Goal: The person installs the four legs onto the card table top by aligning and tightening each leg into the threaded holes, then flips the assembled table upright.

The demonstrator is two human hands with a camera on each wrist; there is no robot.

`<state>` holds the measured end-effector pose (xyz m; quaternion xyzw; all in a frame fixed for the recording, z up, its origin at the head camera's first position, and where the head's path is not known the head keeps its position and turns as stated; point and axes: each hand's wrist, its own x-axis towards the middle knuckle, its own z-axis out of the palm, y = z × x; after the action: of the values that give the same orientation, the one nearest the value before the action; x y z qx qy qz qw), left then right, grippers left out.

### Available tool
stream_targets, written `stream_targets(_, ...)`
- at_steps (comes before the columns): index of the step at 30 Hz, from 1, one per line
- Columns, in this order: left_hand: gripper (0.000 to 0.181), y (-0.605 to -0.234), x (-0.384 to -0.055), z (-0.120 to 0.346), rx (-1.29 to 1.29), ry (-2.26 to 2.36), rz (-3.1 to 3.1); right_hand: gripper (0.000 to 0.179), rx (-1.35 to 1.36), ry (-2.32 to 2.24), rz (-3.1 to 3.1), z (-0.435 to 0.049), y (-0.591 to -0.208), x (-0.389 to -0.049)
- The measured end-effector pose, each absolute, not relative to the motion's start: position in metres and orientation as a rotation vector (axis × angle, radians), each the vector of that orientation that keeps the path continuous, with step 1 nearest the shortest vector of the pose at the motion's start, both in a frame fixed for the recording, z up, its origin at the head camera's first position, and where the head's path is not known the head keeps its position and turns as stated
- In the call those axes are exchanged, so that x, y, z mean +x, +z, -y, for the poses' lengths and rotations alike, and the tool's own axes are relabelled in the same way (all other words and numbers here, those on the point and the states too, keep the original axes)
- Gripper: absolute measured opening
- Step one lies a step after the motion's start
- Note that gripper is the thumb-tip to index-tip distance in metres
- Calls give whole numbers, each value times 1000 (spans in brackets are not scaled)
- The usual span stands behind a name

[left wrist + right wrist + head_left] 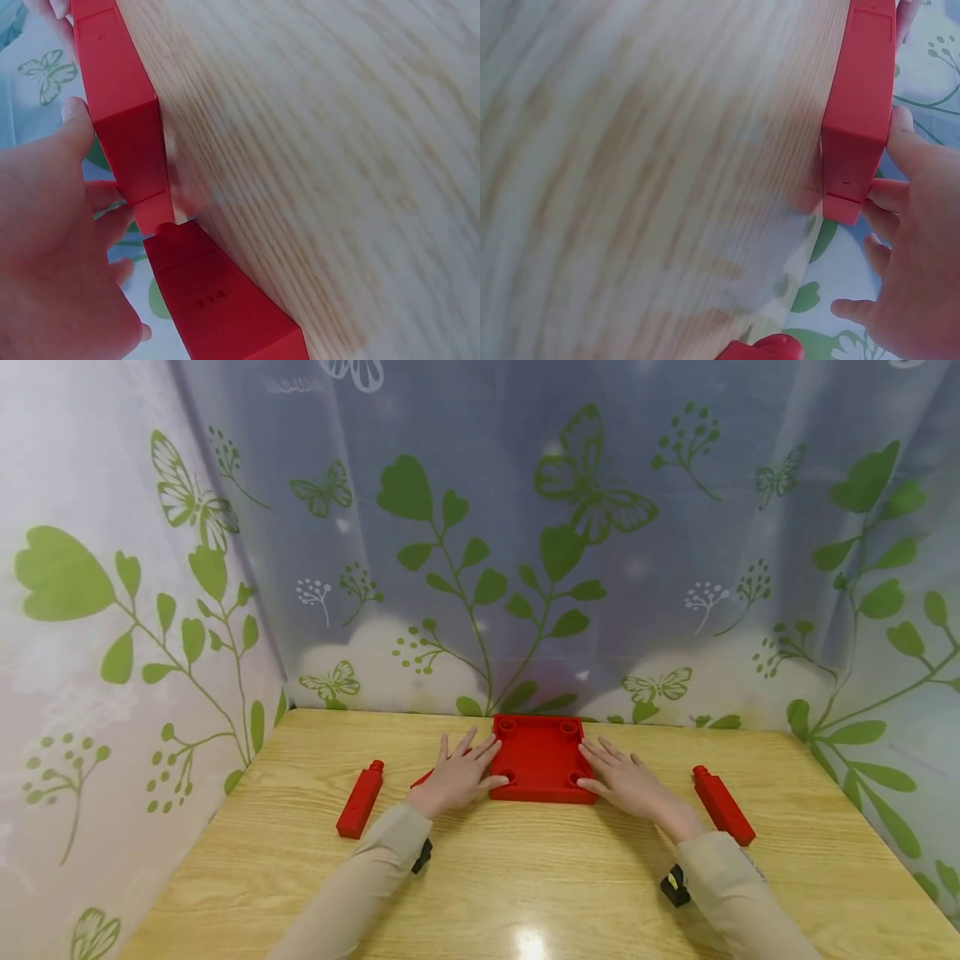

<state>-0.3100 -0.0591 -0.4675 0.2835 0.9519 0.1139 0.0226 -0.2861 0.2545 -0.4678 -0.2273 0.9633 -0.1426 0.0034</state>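
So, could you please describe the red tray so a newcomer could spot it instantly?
On the wooden table, find the far edge by the patterned curtain. There, between the left hand and right hand, lies the red tray. Square, with four round corner sockets, it differs from the narrow red bars.

Loc.: curtained-off booth, recording set-up by look; printed curtains (510, 552) (leaf/butterfly patt.) at back + both sides, close round wood-grain table (517, 868); blk. wrist-worn gear (674, 887); rm. type beyond (home, lab, office) hidden, can't tell
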Motion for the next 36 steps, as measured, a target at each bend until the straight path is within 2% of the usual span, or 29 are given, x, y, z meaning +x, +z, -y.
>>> stream_targets(16,72,-468,-308,57,874,282,-2960,67,-741,-421,-3027,-254,-470,-283)
stream_targets(36,73,-467,-294,61,935,303,-2932,69,-772,-452,-3011,-256,-467,-262)
